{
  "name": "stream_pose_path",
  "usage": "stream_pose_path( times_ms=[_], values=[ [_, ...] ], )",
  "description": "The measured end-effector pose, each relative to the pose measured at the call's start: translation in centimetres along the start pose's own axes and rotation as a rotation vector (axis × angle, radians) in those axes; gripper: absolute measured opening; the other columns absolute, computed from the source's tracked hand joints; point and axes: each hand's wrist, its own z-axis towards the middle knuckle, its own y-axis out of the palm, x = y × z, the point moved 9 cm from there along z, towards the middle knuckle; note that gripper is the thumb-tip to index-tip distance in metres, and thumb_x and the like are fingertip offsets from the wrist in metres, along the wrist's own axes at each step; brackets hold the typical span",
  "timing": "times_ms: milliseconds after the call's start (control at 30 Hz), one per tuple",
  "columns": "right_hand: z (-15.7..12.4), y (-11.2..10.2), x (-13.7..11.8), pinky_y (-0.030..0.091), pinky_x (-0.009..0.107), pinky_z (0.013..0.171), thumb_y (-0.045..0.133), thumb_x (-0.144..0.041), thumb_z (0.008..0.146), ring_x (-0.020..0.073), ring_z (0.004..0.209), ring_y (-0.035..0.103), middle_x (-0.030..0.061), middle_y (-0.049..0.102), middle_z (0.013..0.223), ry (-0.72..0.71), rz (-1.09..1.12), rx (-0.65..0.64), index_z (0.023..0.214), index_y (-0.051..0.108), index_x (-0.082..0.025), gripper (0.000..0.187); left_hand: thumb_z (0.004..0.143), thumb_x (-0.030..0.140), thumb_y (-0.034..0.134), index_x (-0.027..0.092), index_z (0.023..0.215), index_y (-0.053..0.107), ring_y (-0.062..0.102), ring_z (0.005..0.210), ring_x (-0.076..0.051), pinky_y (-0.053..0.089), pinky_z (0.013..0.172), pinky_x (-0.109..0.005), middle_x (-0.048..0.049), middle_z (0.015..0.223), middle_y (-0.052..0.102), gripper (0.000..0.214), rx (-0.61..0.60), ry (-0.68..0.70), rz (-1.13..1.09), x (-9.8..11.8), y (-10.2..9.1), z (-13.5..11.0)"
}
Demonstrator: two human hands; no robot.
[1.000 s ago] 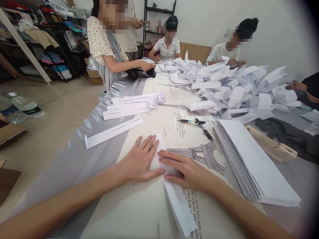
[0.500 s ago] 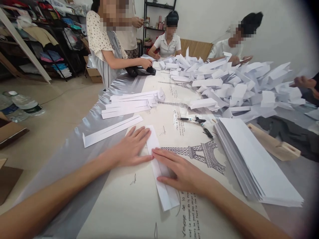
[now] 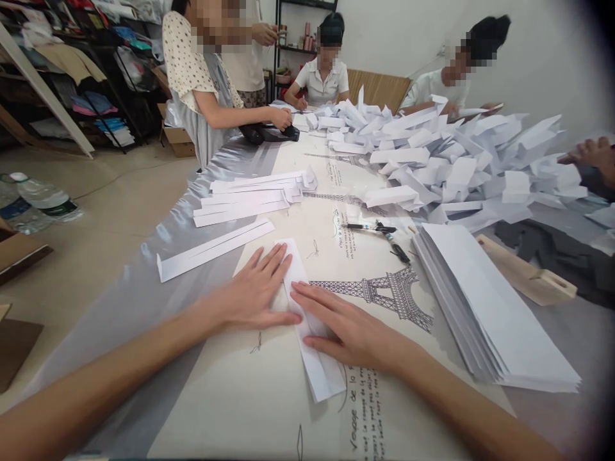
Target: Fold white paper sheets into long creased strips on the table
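Observation:
A folded strip of white paper (image 3: 321, 379) lies lengthwise on the printed tablecloth (image 3: 230, 397) in front of me. Flat on its upper left edge rests my left hand (image 3: 257, 288), fingers stretched out and thumb across the strip. My right hand (image 3: 343, 326) presses on its middle and right side with fingers extended, covering part of the fold. Neither hand grips anything. To the left lies another folded paper strip (image 3: 216, 250), with one end bent up. Beyond it is a small group of folded strips (image 3: 250, 202).
A stack of white paper sheets (image 3: 490, 314) lies at the right beside a wooden block (image 3: 526, 269). Black pens (image 3: 369, 228) lie mid-table. A large heap of folded papers (image 3: 446, 153) fills the far right. Several people are around the table; one person's hand (image 3: 281, 118) is near a black object.
My left thumb has slid slightly right over the paper strip. Both hands otherwise stay on it. At the far right, a co-worker's hand has shifted, and the view has moved slightly.

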Motion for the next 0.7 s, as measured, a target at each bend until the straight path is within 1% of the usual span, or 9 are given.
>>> stream_pose_path(
  times_ms=[100, 233, 300, 400, 467, 533, 600, 667, 700],
  values=[
    [-0.3, 0.2, -0.2, 0.033, 0.047, 0.127, 0.06, -0.036, 0.102, 0.025, 0.157, 0.026, 0.0098, 0.029, 0.17, 0.012, -0.009, -0.007, 0.164, 0.022, -0.022, 0.074, 0.088, 0.09, 0.034, 0.002, 0.163, 0.015, 0.004, 0.159, -0.037, 0.008, 0.128, -0.054, -0.026, 0.169, 0.009, 0.117, -0.02, -0.02, 0.0, -0.1, 0.2, 0.0],
    [-0.7, 0.6, -0.4, 0.031, 0.05, 0.127, 0.066, -0.049, 0.097, 0.0282, 0.158, 0.023, 0.0128, 0.025, 0.171, 0.012, -0.029, -0.042, 0.164, 0.022, -0.018, 0.087, 0.088, 0.089, 0.033, 0.005, 0.164, 0.012, 0.004, 0.16, -0.037, 0.007, 0.128, -0.055, -0.0248, 0.17, 0.01, 0.115, -0.007, -0.018, -0.008, -0.2, 0.2, -0.1],
    [-0.7, 0.7, -0.3, 0.029, 0.049, 0.128, 0.065, -0.052, 0.097, 0.0275, 0.158, 0.022, 0.0126, 0.025, 0.171, 0.006, -0.045, -0.061, 0.164, 0.022, -0.018, 0.087, 0.089, 0.089, 0.032, 0.005, 0.163, 0.012, 0.004, 0.16, -0.037, 0.008, 0.128, -0.055, -0.0251, 0.17, 0.01, 0.114, 0.001, -0.017, -0.006, -0.2, 0.1, -0.1],
    [-0.7, 0.6, -0.3, 0.028, 0.047, 0.128, 0.063, -0.053, 0.098, 0.0265, 0.158, 0.021, 0.0124, 0.024, 0.171, -0.015, -0.061, -0.081, 0.164, 0.023, -0.017, 0.085, 0.088, 0.089, 0.034, 0.004, 0.162, 0.019, 0.007, 0.159, -0.039, 0.009, 0.127, -0.057, -0.026, 0.17, 0.012, 0.113, 0.039, -0.021, 0.009, 0.0, -0.3, -0.1],
    [-0.6, 0.6, -0.4, 0.027, 0.047, 0.128, 0.062, -0.053, 0.099, 0.0263, 0.158, 0.021, 0.0135, 0.024, 0.171, -0.025, -0.061, -0.084, 0.164, 0.024, -0.016, 0.084, 0.088, 0.089, 0.037, 0.006, 0.16, 0.025, 0.014, 0.158, -0.041, 0.011, 0.127, -0.059, -0.0253, 0.169, 0.018, 0.111, 0.095, -0.014, 0.027, 0.3, -1.0, -0.3],
    [-0.5, 0.5, -0.4, 0.027, 0.047, 0.129, 0.061, -0.053, 0.099, 0.026, 0.158, 0.021, 0.0143, 0.025, 0.17, -0.03, -0.059, -0.083, 0.163, 0.025, -0.015, 0.083, 0.09, 0.086, 0.038, 0.006, 0.158, 0.03, 0.025, 0.155, -0.04, 0.014, 0.127, -0.058, -0.0246, 0.166, 0.03, 0.105, 0.135, 0.009, 0.048, 0.9, -1.6, -0.5],
    [-0.5, 0.5, -0.5, 0.027, 0.047, 0.128, 0.06, -0.054, 0.1, 0.0259, 0.158, 0.02, 0.015, 0.026, 0.17, -0.03, -0.06, -0.087, 0.163, 0.025, -0.015, 0.082, 0.095, 0.082, 0.035, 0.006, 0.155, 0.036, 0.034, 0.152, -0.037, 0.02, 0.127, -0.053, -0.0243, 0.161, 0.039, 0.097, 0.129, 0.032, 0.066, 1.5, -1.7, -0.7],
    [-0.5, 0.5, -0.5, 0.026, 0.048, 0.128, 0.059, -0.055, 0.1, 0.0262, 0.159, 0.018, 0.0157, 0.025, 0.17, -0.03, -0.063, -0.095, 0.164, 0.024, -0.015, 0.083, 0.098, 0.077, 0.031, 0.004, 0.152, 0.039, 0.035, 0.151, -0.037, 0.026, 0.125, -0.05, -0.0258, 0.16, 0.039, 0.091, 0.098, 0.035, 0.079, 1.9, -1.5, -0.9],
    [-0.6, 0.5, -0.5, 0.027, 0.049, 0.128, 0.059, -0.056, 0.1, 0.0265, 0.159, 0.018, 0.0161, 0.025, 0.17, -0.031, -0.061, -0.098, 0.164, 0.024, -0.015, 0.084, 0.098, 0.077, 0.031, 0.003, 0.152, 0.039, 0.034, 0.152, -0.038, 0.027, 0.125, -0.051, -0.027, 0.161, 0.038, 0.092, 0.083, 0.031, 0.081, 2.0, -1.4, -0.9]
  ],
)
